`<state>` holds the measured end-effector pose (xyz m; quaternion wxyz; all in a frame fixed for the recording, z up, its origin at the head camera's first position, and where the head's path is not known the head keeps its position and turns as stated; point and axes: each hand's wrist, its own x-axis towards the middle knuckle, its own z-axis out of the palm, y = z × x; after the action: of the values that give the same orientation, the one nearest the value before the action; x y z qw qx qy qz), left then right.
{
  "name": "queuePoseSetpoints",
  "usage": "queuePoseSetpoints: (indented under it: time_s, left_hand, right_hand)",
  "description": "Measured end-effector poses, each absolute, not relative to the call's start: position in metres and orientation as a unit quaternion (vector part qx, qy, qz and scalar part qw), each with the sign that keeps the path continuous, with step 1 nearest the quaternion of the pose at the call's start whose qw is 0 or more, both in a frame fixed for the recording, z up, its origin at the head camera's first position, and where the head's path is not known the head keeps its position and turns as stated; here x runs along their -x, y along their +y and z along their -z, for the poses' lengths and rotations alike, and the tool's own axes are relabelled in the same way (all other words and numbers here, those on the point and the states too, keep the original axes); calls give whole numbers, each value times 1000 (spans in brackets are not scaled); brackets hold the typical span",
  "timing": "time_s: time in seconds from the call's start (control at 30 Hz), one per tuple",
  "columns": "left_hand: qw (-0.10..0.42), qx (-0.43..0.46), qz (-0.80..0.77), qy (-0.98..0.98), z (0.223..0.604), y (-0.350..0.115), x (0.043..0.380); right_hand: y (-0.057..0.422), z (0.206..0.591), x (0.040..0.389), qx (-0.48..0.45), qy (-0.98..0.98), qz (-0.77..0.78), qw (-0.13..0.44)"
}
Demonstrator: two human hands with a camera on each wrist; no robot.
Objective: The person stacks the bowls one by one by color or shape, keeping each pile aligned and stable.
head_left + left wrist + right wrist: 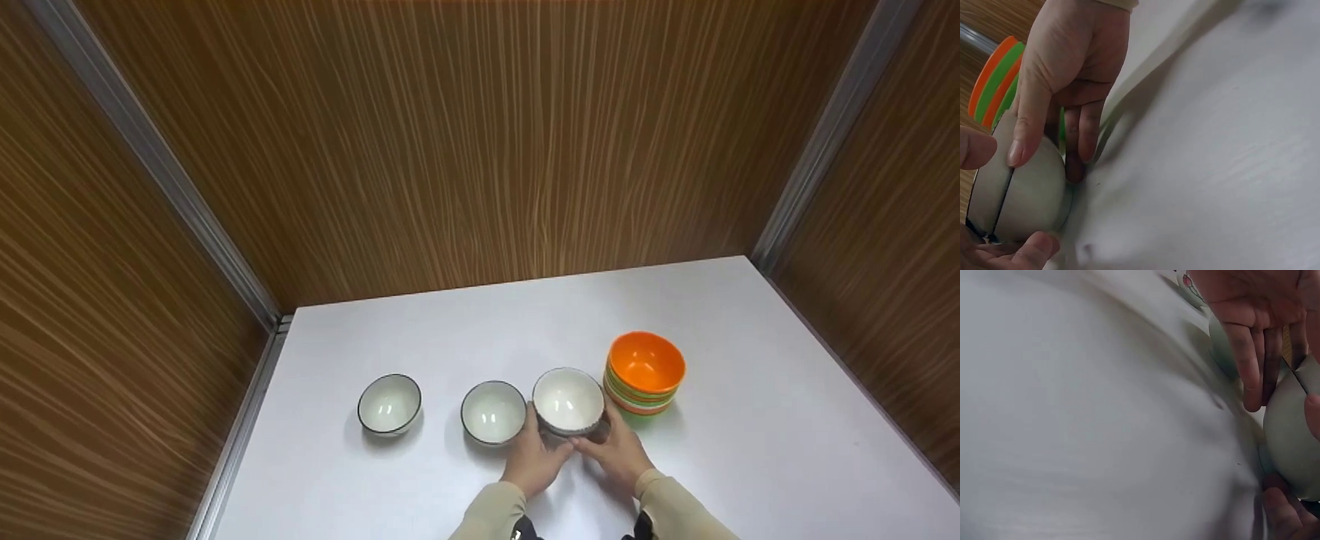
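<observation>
Two nested white bowls [568, 400] with dark rims stand between both hands, one rim line above the other in the left wrist view. My left hand [534, 459] holds them on the left, its thumb at the near side. From the right, my right hand [619, 452] grips the same bowls, its thumb [1023, 140] pressed on the wall and its other fingers reaching round the side. The two thumb tips nearly meet in the head view. Just left of my left fingers stands another white bowl [493, 414], with a dark rim.
A third white place holds a single dark-rimmed bowl [389, 406] farther left. Close behind the right hand rises a stack of orange and green bowls [646, 367]. Brown wood-grain panels [480, 150] bound the white table [337, 480] at the back and sides.
</observation>
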<state>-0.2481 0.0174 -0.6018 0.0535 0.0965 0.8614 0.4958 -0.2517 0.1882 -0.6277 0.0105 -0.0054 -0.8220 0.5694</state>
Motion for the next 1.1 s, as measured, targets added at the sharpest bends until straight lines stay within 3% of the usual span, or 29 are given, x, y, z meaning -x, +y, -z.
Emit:
queuePoseSetpoints:
  time_s: [0.5, 0.7, 1.1]
  left_hand:
    - [43, -136, -530, 836, 604, 22, 248]
    - [70, -132, -509, 848, 603, 22, 247]
    - [64, -133, -511, 847, 604, 18, 242]
  right_hand:
    - [172, 629, 270, 5, -830, -551, 88]
    - [169, 628, 272, 4, -830, -549, 94]
    - [167, 630, 273, -2, -820, -563, 97]
